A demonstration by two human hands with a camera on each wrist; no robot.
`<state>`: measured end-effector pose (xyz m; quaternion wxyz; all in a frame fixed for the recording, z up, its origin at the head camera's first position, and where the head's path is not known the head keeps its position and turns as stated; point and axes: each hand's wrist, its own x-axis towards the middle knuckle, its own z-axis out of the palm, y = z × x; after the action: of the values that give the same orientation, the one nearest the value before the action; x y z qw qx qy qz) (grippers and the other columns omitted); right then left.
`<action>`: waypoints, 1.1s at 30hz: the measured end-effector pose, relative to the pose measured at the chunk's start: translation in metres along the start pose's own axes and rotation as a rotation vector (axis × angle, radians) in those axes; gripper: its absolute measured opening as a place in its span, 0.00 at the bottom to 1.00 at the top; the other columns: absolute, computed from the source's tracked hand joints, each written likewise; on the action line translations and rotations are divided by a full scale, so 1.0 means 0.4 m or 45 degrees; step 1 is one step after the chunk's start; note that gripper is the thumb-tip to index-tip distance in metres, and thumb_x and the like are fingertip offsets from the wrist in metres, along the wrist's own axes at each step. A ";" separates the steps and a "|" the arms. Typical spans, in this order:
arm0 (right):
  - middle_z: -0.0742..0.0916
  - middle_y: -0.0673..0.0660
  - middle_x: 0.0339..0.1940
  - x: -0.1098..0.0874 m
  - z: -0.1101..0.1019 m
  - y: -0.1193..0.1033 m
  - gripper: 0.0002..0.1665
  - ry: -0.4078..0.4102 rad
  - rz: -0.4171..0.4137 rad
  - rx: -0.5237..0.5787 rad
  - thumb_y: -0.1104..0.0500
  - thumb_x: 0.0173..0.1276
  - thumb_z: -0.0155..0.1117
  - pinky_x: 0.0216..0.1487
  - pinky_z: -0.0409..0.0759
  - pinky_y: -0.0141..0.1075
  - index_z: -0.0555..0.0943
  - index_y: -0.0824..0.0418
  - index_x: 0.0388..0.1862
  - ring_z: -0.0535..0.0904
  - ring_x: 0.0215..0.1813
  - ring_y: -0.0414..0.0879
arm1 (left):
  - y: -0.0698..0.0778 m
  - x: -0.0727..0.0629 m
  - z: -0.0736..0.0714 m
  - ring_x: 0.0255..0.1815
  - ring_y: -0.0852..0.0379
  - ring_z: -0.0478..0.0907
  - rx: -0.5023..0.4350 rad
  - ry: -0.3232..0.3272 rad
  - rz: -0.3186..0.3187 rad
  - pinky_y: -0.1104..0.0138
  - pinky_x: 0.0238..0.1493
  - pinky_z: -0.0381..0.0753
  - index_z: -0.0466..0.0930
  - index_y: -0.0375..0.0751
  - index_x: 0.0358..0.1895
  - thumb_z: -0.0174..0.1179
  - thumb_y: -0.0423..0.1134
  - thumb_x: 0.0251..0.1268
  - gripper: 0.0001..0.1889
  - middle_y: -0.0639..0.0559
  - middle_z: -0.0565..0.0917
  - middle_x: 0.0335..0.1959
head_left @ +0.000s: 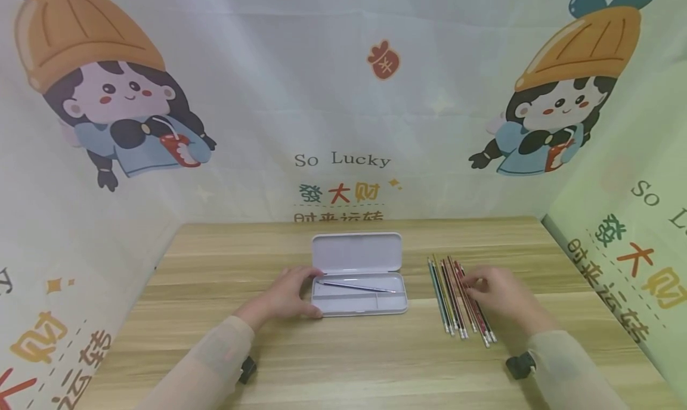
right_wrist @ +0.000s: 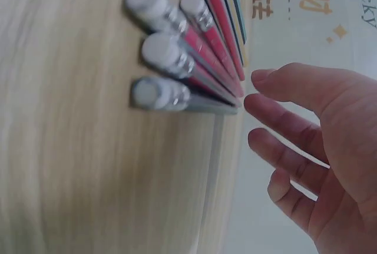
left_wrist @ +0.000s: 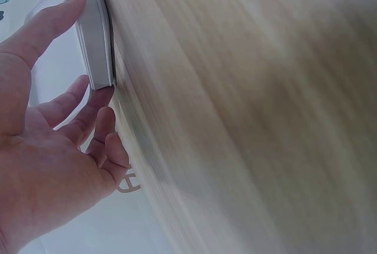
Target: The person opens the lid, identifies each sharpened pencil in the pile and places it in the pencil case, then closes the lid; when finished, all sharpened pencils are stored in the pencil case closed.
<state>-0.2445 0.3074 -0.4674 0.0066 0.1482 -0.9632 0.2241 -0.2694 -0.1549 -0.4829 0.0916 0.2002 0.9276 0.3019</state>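
Observation:
A white pencil case [head_left: 343, 304] stands on the table with its lid [head_left: 356, 253] raised at the back. One dark pencil [head_left: 356, 286] lies slantwise in its long rear compartment. My left hand [head_left: 281, 294] holds the case at its left end, thumb [left_wrist: 59, 18] on the front wall and fingers round toward the back. To the right of the case, a loose bunch of pencils [head_left: 453, 300] points away from me, white eraser ends [right_wrist: 159, 50] nearest. Over their right side hovers my right hand [head_left: 501, 294], thumb and fingers bent with nothing between them.
The wooden table [head_left: 343, 368] reaches back to a printed cloth [head_left: 343, 112] with cartoon figures and lettering, which also hangs along both sides. A small black device [head_left: 519, 366] sits at my right wrist, and another black device [head_left: 247, 370] at my left.

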 end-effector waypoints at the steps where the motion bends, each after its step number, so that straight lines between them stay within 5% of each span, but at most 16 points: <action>1: 0.91 0.56 0.44 -0.002 0.000 0.005 0.10 -0.004 0.016 -0.006 0.61 0.66 0.71 0.43 0.87 0.45 0.89 0.57 0.47 0.84 0.40 0.44 | 0.001 0.000 0.000 0.74 0.38 0.68 -0.001 0.000 0.003 0.43 0.80 0.58 0.73 0.41 0.70 0.82 0.44 0.44 0.45 0.39 0.75 0.71; 9: 0.91 0.60 0.47 -0.015 -0.009 0.022 0.16 -0.007 0.027 -0.029 0.62 0.64 0.72 0.48 0.88 0.52 0.87 0.61 0.51 0.88 0.44 0.52 | 0.000 -0.002 -0.002 0.74 0.38 0.68 -0.002 -0.002 0.010 0.43 0.80 0.58 0.73 0.40 0.70 0.82 0.45 0.44 0.45 0.38 0.75 0.71; 33: 0.92 0.56 0.43 -0.011 -0.007 0.030 0.21 -0.068 0.027 -0.145 0.59 0.60 0.74 0.46 0.87 0.54 0.87 0.61 0.53 0.88 0.44 0.52 | 0.012 -0.006 -0.007 0.74 0.36 0.68 0.002 -0.006 0.006 0.40 0.82 0.51 0.73 0.38 0.69 0.82 0.43 0.45 0.44 0.37 0.75 0.71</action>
<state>-0.2439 0.3202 -0.4706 -0.0131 0.1436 -0.9757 0.1648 -0.2666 -0.1538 -0.4777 0.0929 0.2033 0.9270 0.3011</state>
